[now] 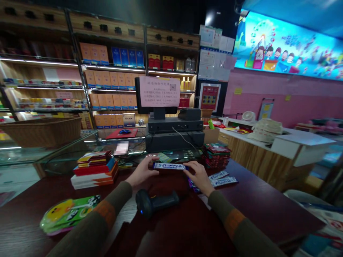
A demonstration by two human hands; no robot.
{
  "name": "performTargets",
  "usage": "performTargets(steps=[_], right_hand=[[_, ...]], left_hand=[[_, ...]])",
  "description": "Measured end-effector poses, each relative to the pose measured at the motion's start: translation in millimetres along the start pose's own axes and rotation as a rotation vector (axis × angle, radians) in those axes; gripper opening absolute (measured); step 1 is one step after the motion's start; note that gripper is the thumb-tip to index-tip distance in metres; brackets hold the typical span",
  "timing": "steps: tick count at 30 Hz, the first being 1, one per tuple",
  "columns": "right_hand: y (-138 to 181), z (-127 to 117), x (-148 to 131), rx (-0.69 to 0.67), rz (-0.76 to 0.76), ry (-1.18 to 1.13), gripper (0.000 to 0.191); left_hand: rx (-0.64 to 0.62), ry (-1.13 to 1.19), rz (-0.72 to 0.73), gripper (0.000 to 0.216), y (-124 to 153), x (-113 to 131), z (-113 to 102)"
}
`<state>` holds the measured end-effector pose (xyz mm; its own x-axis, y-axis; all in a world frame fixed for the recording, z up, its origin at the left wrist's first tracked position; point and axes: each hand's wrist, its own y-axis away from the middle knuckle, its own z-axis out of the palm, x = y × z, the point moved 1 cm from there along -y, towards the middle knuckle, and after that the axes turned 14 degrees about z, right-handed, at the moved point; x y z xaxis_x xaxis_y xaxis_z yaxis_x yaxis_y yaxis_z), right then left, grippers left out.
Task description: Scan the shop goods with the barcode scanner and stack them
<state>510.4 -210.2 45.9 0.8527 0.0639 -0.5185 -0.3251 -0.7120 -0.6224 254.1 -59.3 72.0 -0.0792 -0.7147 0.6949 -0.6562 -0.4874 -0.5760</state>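
Both my hands hold a long, narrow blue-and-white packet [169,166] level above the dark red counter [268,207]. My left hand [142,172] pinches its left end and my right hand [198,175] pinches its right end. Beneath my hands lies a black handheld barcode scanner [153,204] with a blue light at its head. Similar blue-and-white packets [221,178] lie flat just right of my right hand.
A stack of red and orange flat boxes [93,169] sits at left, a green and yellow pack [68,213] nearer me. A cash register with screen [171,125] stands behind, dark packs [215,154] to its right. A wicker basket [43,130] rests on the glass case.
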Motion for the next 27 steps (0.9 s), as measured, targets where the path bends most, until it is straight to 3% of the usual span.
performTargets(steps=[7, 12, 21, 27], right_hand=[[-5.5, 14.2, -20.8, -0.100, 0.038, -0.149, 0.021], [-5.7, 25.8, -38.1, -0.145, 0.081, -0.218, 0.022], [-10.5, 51.9, -60.8, -0.209, 0.192, -0.323, 0.029], [-15.1, 65.2, -68.7, -0.296, 0.312, -0.388, 0.033]], left_hand=[[0.063, -0.166, 0.060, 0.046, 25.9, -8.1, -26.6], [0.095, -0.227, 0.067, 0.034, 38.8, 1.6, -41.8], [0.258, -0.395, -0.022, 0.021, 56.6, 8.5, -52.7], [0.242, -0.607, 0.036, 0.022, 64.7, -2.1, -59.9]])
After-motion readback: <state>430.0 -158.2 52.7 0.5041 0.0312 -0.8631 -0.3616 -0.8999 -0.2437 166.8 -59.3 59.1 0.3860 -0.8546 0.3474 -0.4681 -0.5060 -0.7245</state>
